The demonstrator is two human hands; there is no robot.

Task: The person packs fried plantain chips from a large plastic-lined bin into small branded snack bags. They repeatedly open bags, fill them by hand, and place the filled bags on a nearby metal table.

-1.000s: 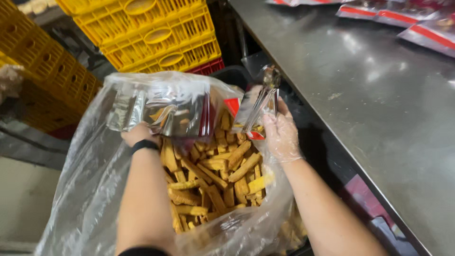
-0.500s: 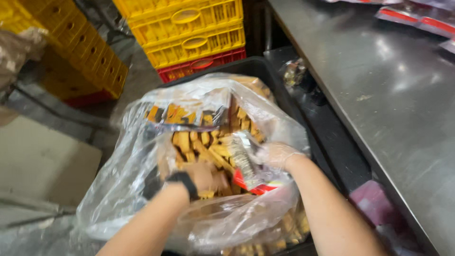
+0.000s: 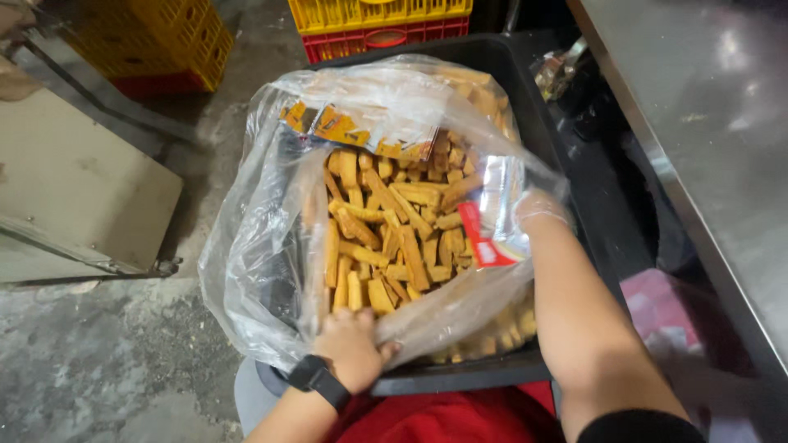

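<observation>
A large clear plastic bag full of yellow-orange snack sticks sits in a black bin. My left hand, with a black wristband, grips the bag's near edge. My right hand, in a thin clear glove, reaches into the bag from the right. It holds a small silver pouch with a red end against the sticks. A strip of printed orange packets lies inside the bag's far side.
A steel table runs along the right. Yellow crates on a red crate stand beyond the bin, with more yellow crates at the upper left. A beige flat panel lies on the concrete floor.
My left hand has come out of the sticks and taken the bag's near edge. My right hand, with the pouch, has shifted to the bag's right side. The view has tilted further down.
</observation>
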